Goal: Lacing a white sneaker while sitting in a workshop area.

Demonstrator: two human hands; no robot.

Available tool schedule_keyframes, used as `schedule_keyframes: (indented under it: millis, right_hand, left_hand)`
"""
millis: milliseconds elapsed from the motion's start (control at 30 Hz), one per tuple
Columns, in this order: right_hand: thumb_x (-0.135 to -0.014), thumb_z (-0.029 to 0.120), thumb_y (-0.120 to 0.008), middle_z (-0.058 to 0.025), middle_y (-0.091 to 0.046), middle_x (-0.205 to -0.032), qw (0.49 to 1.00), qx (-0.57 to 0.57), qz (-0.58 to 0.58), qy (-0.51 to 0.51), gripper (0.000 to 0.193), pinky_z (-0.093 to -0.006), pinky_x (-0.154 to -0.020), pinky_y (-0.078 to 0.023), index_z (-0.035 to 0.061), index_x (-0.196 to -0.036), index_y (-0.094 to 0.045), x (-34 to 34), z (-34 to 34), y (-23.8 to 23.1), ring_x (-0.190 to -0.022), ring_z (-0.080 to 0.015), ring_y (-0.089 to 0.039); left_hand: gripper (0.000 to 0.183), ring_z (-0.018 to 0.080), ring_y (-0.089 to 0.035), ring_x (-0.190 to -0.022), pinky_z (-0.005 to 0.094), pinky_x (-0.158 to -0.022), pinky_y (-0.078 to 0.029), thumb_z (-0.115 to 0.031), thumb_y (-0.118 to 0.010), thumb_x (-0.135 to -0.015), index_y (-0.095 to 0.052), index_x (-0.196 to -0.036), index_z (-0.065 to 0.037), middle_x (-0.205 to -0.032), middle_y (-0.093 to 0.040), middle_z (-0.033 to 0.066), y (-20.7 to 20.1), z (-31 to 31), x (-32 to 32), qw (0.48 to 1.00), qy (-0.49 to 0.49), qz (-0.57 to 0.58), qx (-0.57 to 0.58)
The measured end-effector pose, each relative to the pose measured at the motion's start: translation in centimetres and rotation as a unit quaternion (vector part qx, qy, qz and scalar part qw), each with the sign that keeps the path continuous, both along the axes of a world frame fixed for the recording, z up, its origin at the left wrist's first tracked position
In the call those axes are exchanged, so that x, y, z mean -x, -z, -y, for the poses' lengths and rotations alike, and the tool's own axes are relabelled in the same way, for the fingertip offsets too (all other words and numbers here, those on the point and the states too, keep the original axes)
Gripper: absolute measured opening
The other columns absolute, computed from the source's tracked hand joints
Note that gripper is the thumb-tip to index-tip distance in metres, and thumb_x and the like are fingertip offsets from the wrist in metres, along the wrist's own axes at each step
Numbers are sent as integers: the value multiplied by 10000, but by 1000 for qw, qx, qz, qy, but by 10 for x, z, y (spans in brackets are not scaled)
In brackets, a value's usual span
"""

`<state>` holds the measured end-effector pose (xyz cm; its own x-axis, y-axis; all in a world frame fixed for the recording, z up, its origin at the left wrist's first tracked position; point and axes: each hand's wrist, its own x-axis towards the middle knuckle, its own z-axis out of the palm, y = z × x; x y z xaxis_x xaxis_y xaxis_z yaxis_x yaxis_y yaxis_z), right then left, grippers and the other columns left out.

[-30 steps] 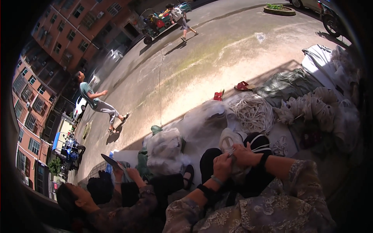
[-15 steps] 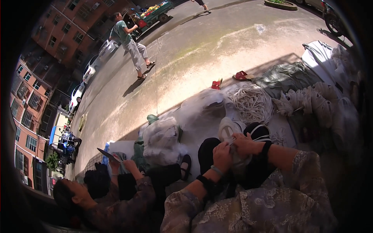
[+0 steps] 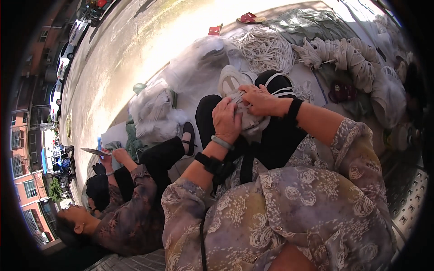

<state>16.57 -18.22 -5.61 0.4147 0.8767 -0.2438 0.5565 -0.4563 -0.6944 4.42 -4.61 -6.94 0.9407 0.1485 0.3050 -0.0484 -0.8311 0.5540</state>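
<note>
A pale sneaker (image 3: 229,81) rests between my knees, toe pointing away from me. My left hand (image 3: 227,121) is closed at the left side of its lacing area, fingers curled onto it. From the right, my right hand (image 3: 260,100) bends over the shoe's tongue, its fingers pinched at the white shoelace (image 3: 238,95). What exactly lies between the fingertips is partly hidden. A loose loop of white lace (image 3: 281,77) hangs over my right knee. The shoe's heel end sits below my hands, partly covered by them.
A heap of white laces (image 3: 264,47) lies ahead, near bundled pale cords (image 3: 346,54) on the right. Plastic-wrapped bundles (image 3: 156,110) stand ahead left. Red slippers (image 3: 250,18) lie beyond. At my left sits another person (image 3: 131,212), holding a flat, pointed grey piece (image 3: 96,151).
The view has tilted downward, so the walking person and the green cart are out of sight. Both my hands stay on the sneaker; my left hand's fingers have opened slightly.
</note>
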Motion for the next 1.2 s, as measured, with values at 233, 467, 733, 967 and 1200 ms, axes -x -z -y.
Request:
schedule_keyframes:
  millis: [233,467,733,967,1200]
  right_hand:
    - [-702,50,-503,-185,-337,-1371,998,-41,-1,40,132,-634,-1008,-159,26,-814,-568,11,6,0,-1308,-354,-248]
    - [-707,45,-513,-195,-362,-1352,998,-48,33,36,65,-532,-1003,-229,33,-763,-543,8,-5,12,-1275,-362,-294]
    - [-708,83,-578,-196,-380,-1342,999,-19,26,8,50,-536,-1009,-232,41,-734,-574,2,-2,-2,-1274,-353,-312]
    - [-711,121,-562,-166,-409,-1315,995,42,75,-42,141,-633,-966,-224,40,-797,-640,-2,-2,-26,-1243,-330,-364]
    - [-692,119,-541,-111,-549,-1040,996,-7,92,-19,145,-636,-991,-186,58,-819,-574,-15,11,-27,-1080,-278,-488]
  left_hand:
    - [248,321,-513,-1043,409,-903,-367,-72,-632,-656,-574,-892,-20,-1124,-545,159,0,1,1,1000,7,12,8]
    - [192,326,-556,-978,383,-853,-412,-40,-641,-674,-582,-856,-30,-1082,-577,153,-1,4,-5,998,13,43,-48]
    - [153,320,-546,-980,392,-836,-415,-48,-636,-674,-579,-816,-42,-1084,-574,137,-1,4,-7,999,15,32,-36]
    - [128,346,-503,-995,420,-823,-406,-42,-616,-688,-525,-777,-26,-1095,-528,153,-2,9,-17,996,0,-2,-90]
    - [107,375,-483,-1014,421,-863,-391,-5,-590,-706,-491,-746,-7,-1095,-500,217,-27,-22,7,997,-11,-46,-60]
